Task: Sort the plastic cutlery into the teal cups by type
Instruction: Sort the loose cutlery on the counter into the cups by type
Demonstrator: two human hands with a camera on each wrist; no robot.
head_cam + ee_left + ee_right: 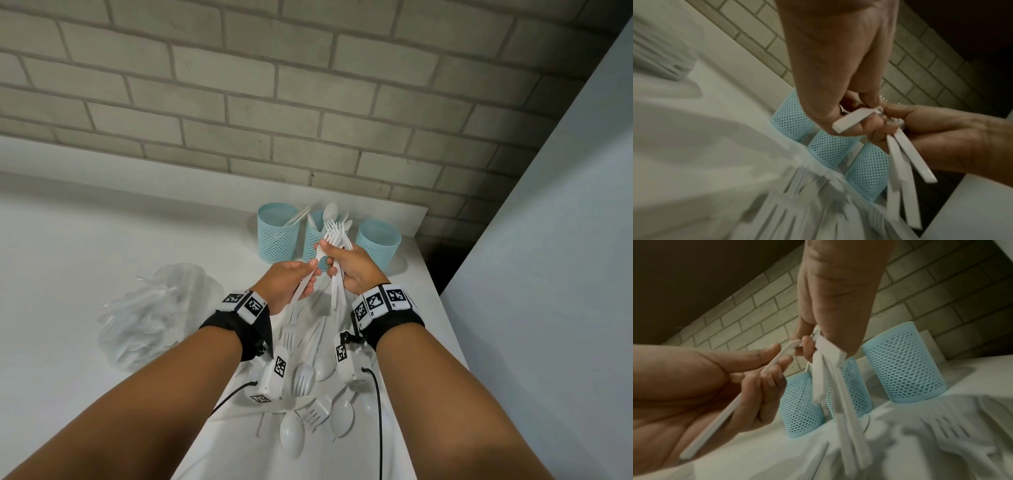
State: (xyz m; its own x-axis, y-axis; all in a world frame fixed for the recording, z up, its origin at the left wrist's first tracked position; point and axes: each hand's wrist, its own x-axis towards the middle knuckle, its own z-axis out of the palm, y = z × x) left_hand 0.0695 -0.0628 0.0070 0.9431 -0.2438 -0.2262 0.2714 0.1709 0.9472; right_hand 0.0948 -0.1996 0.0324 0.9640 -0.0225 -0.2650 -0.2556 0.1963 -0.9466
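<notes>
My right hand (354,270) has its grip wrapped tight round a bundle of forks (337,233), tines up and handles hanging below the fist. I judge I'm stacking them there so one trip fills a cup instead of many. My left hand (286,282) holds a single piece of cutlery (306,277) between thumb and fingers, its handle lying along the palm and its top end touching the bundle at the right thumb. It looks like a pass from left to right, the left hand feeding, the right collecting. Whether that piece is a fork I cannot tell; its head is hidden behind the fingers.

Both hands hang above the desk (102,240), just in front of the three teal cups (277,233), which stand in a row against the brick wall (308,85). The left cup shows handles leaning out, the middle cup (313,240) has spoons standing in it, and the right cup (378,243) shows nothing above its rim, so I take it as the forks' home.

Below my wrists the unsorted heap (308,394) of forks and spoons lies on a white cloth. A crumpled clear plastic bag (150,315) sits to the left of it.
</notes>
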